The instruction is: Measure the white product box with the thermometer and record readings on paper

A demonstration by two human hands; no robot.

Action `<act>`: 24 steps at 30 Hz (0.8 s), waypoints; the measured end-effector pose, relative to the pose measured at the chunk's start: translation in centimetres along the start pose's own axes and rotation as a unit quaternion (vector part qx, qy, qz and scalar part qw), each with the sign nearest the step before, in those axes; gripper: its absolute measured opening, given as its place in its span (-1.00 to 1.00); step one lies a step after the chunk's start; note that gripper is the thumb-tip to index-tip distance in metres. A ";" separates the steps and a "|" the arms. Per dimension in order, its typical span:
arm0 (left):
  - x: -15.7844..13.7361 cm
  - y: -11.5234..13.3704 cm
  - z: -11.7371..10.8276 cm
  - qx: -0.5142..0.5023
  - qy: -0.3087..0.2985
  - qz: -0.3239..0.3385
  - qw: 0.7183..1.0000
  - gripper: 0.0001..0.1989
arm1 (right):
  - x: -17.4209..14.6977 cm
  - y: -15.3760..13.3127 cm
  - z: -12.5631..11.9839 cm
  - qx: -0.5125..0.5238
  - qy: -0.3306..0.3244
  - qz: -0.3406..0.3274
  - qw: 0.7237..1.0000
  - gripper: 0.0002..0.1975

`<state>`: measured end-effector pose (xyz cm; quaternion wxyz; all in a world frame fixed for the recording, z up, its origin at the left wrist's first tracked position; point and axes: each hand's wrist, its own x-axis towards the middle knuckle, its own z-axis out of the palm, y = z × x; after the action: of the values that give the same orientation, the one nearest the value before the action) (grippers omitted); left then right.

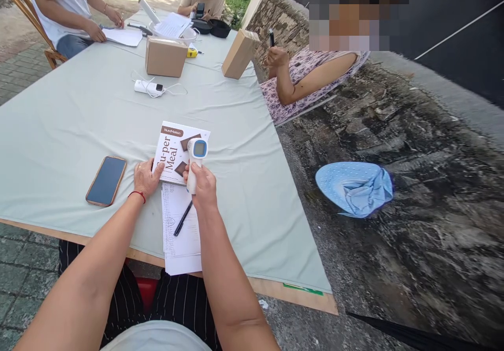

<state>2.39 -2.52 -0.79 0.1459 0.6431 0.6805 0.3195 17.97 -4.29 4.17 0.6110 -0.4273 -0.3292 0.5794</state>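
My right hand is wrapped round a white infrared thermometer with a blue-rimmed screen facing up. My left hand grips the lower left corner of a white and brown "NutriMotion" meal box, thumb on its printed face and the other fingers partly hidden. The thermometer is held over the box's right side. Below the box lie printed sheets, with a black pen slanting across them. A phone in a brown case rests left of my left hand.
On the cloth-covered table stand two cardboard boxes, with a white corded device in front. Papers and black bowls are at the far end. Several people sit around. A light blue hat lies on the stone at right.
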 end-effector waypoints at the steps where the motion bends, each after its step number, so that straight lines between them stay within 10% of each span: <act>1: 0.0 0.0 0.0 0.001 0.000 0.000 1.000 -0.55 | 0.0 0.0 0.0 0.001 0.000 0.001 1.000 -0.57; 24: 1.0 -1.0 0.1 0.012 0.023 0.026 0.999 -0.41 | -7.3 -2.0 -6.4 -0.063 0.068 -0.019 0.996 -0.66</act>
<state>1.49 -1.53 -1.28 0.1136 0.6544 0.6710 0.3296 23.80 -12.37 3.97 0.6149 -0.4966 -0.3311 0.5153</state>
